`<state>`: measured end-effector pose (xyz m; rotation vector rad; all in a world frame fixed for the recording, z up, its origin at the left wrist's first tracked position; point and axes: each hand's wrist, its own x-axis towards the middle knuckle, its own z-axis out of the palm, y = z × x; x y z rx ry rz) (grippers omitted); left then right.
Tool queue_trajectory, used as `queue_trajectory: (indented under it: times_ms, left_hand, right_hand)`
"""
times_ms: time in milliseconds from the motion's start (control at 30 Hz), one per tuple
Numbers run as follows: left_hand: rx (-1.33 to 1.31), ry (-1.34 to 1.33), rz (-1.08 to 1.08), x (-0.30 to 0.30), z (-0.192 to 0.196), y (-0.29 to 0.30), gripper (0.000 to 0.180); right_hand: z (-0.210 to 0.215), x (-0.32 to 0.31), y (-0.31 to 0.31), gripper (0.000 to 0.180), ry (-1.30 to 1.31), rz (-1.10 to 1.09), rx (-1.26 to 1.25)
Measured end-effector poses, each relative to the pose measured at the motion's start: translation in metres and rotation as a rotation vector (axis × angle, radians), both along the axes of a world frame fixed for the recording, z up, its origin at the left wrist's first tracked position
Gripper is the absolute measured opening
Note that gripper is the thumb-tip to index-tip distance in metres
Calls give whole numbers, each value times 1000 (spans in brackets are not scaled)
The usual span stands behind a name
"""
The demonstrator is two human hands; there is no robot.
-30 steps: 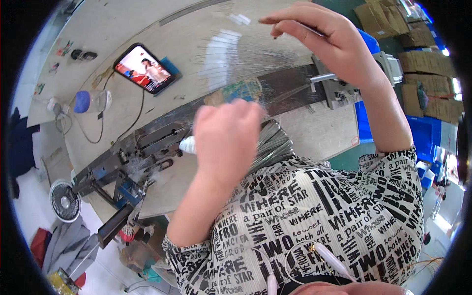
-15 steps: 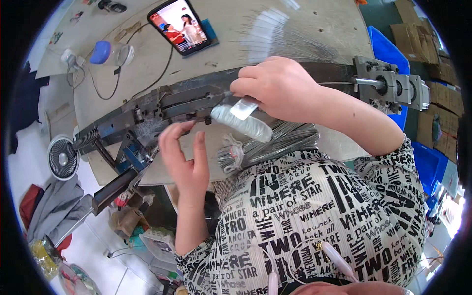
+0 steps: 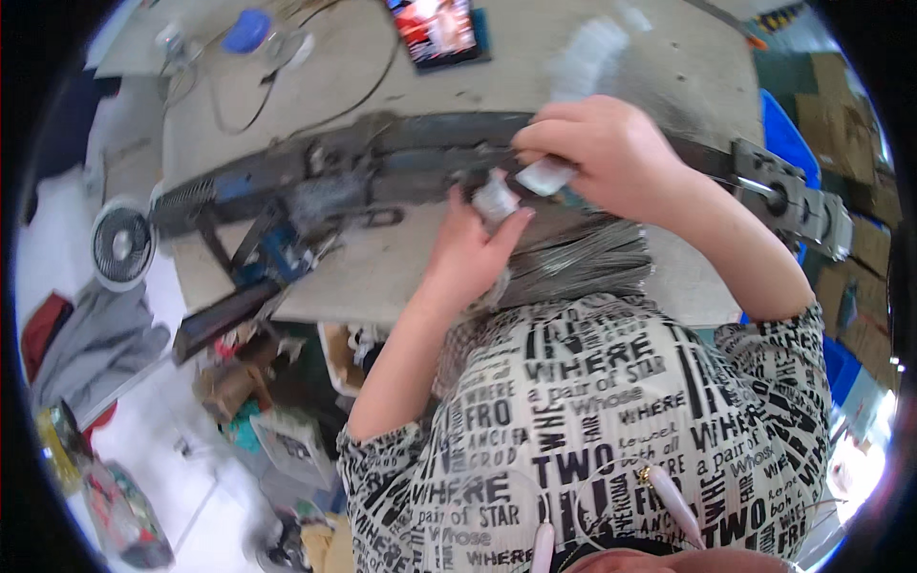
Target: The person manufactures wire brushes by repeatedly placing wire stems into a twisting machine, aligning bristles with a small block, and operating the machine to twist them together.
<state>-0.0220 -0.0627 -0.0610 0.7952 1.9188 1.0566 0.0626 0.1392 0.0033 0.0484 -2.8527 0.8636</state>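
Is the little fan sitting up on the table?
No, the small white fan is down on the floor, left of the table edge.

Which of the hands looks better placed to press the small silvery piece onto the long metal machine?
Probably the right hand: it pinches the silvery piece directly over the machine. The left hand holds a small bundle nearer the body.

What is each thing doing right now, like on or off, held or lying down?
Left hand: fingers closed on a small clear packet.
Right hand: pinching a small white piece.
Phone: screen lit, lying on the table.
Small fan: too blurred to tell if it spins.
Metal machine: lying across the table.
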Motion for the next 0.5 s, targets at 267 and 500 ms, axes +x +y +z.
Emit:
queue_trajectory:
  times_ms: [267,500]
  left_hand:
    - [78,-439,866,-50,-8,-129,32]
    - [291,-417,1097,-48,-23,-144,31]
  right_hand:
    - [-5,59,-5,30,-1,116,-62]
    - [-39,45,7,50,-246,-179,4]
